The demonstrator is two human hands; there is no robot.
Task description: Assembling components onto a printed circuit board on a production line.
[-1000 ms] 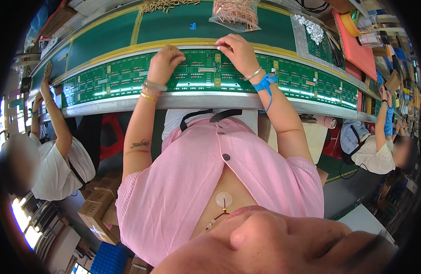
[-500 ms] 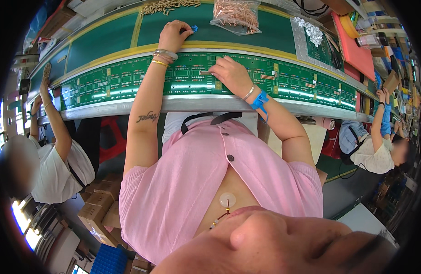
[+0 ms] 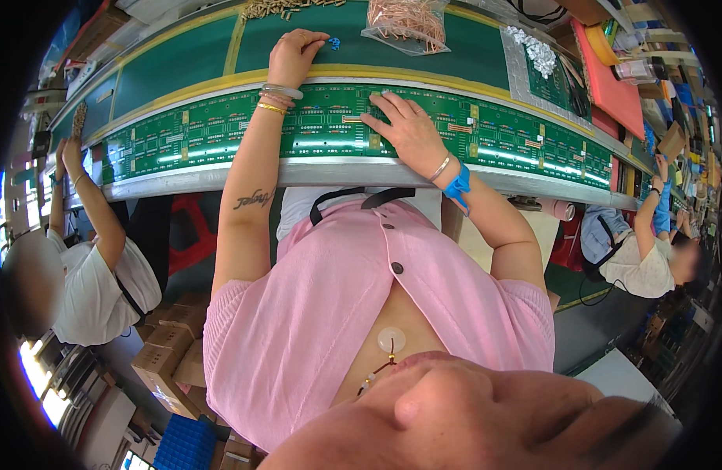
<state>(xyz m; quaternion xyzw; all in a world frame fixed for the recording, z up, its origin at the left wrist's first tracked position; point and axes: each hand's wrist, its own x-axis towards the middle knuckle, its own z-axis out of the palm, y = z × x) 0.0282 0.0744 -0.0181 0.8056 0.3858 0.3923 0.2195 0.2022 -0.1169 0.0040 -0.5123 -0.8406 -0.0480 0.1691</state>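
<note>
My left hand (image 3: 297, 56) reaches over the green bench mat, thumb and forefinger brought together. Right beside its fingertips lies a tiny cluster of blue components (image 3: 334, 44). Whatever the pinch may hold is too small to make out. My right hand (image 3: 410, 133) rests palm down on the long row of green circuit boards (image 3: 322, 145), its fingers spread. Near its thumb, a thin connector strip (image 3: 351, 120) with pale wires sits on a board. Small resistors and other parts dot the boards. A blue strap (image 3: 457, 186) circles my right wrist.
A metal rail (image 3: 314, 174) runs along the boards' near side. Beyond them are a bag of copper-coloured pins (image 3: 406, 25), a heap of brass parts (image 3: 286, 8) and white pieces (image 3: 533, 51). Co-workers sit at the left (image 3: 102, 298) and right (image 3: 639, 262).
My left hand has shifted slightly up and away from the blue components. My right hand has slid a little right, its fingers opening out from a closed pose over the connector strip.
</note>
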